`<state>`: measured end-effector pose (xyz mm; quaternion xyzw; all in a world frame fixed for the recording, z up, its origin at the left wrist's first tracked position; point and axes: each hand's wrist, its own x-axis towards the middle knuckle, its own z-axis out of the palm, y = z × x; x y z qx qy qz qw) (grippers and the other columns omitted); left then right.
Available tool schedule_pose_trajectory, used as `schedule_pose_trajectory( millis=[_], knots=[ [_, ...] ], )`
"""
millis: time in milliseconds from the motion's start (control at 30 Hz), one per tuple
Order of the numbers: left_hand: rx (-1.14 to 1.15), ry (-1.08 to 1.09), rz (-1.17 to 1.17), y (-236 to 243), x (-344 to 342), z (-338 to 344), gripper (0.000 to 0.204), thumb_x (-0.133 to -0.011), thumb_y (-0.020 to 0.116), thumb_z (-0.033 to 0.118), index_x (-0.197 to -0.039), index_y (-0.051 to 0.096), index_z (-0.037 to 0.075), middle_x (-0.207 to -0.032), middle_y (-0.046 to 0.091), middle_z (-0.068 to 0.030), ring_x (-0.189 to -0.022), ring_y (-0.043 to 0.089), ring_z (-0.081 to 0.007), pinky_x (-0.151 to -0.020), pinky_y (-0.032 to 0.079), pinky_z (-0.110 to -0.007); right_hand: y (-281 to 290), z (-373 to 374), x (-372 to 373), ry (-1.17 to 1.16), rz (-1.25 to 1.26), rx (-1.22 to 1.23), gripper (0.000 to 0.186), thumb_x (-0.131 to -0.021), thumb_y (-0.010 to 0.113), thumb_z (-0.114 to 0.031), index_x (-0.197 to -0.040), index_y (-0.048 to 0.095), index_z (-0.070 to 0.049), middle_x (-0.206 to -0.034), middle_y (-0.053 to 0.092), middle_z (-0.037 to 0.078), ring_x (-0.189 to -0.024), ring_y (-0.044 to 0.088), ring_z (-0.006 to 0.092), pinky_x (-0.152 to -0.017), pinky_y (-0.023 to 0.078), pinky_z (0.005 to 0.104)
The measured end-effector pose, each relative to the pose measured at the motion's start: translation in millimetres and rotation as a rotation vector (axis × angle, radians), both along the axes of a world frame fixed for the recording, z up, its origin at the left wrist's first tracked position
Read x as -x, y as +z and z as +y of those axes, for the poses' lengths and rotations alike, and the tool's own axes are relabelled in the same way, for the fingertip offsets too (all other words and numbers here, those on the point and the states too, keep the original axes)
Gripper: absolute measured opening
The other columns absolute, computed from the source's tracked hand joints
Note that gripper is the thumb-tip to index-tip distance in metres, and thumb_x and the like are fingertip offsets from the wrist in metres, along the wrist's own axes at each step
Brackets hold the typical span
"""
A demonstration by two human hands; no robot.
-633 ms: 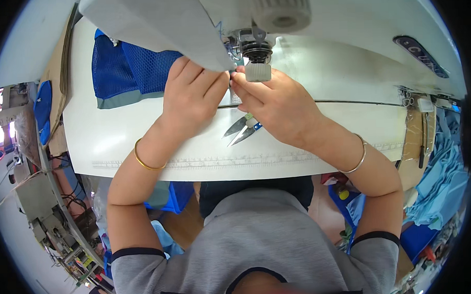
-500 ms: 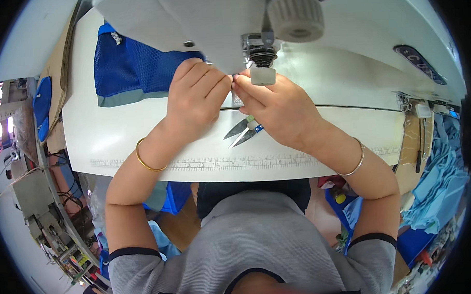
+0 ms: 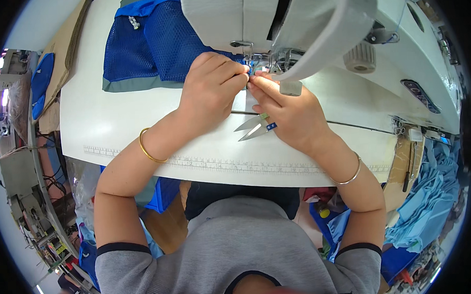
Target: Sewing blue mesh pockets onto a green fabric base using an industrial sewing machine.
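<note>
My left hand [image 3: 210, 93] has its fingers pinched on a small blue piece of fabric [image 3: 251, 67] at the presser foot of a white sewing machine [image 3: 215, 18]. My right hand [image 3: 294, 116] is at the same piece with its forefinger and thumb, while thread snips [image 3: 248, 134] are held in its curled fingers, blades pointing left. The machine's arm hides part of the fingertips. A blue mesh bag [image 3: 126, 52] with grey edging and a white cord fastener lies left of the needle, on the white tabletop [image 3: 89, 116].
A printed ruler runs along the table's front edge. Folded cardboard [image 3: 61, 60] and a blue piece [image 3: 41, 81] lie at the left. Light blue fabric [image 3: 419, 197] is piled at the right, beside a cardboard strip with tools. Blue bins sit below the table. A metal frame stands at the left.
The view has shifted, so more of the needle area and the blue piece between my fingertips shows. Both hands remain close together at the presser foot, the snips still in my right.
</note>
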<state>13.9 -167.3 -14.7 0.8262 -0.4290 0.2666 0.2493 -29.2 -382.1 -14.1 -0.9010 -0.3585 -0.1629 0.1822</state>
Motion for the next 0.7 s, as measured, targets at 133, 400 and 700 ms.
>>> schedule_pose_trajectory(
  millis=[133,400,700],
  knots=[
    [0.01,0.025,-0.012,-1.9,-2.4,-2.2,0.019,-0.068,0.071,-0.002,-0.085,0.066,0.004,-0.094,0.069,-0.0067,-0.088,0.065,-0.0263,-0.081,0.049,-0.04,-2.8,-3.3,-1.7,-0.026,-0.003,0.06,0.036,-0.082,0.079,-0.01,-0.117,0.074,-0.007,-0.128,0.066,-0.002,-0.114,0.068,0.0194,-0.085,0.058,0.0334],
    [0.081,0.044,0.015,-5.2,-4.0,-3.2,0.018,-0.066,0.072,-0.003,-0.08,0.066,0.005,-0.085,0.066,-0.0057,-0.085,0.064,-0.0254,-0.08,0.049,-0.04,-2.0,-1.7,-3.8,-0.036,0.02,0.059,0.04,-0.08,0.08,-0.009,-0.119,0.073,-0.008,-0.129,0.065,-0.002,-0.116,0.066,0.0196,-0.084,0.058,0.0329],
    [0.068,0.038,-0.026,-5.2,-6.4,-1.5,0.016,-0.068,0.072,-0.004,-0.079,0.065,0.005,-0.083,0.065,-0.0051,-0.081,0.062,-0.026,-0.078,0.049,-0.039,-2.1,-0.8,-2.9,-0.034,0.038,0.038,0.05,-0.077,0.079,-0.005,-0.126,0.07,-0.009,-0.132,0.066,0.0,-0.114,0.068,0.0192,-0.067,0.06,0.0291]
  ],
)
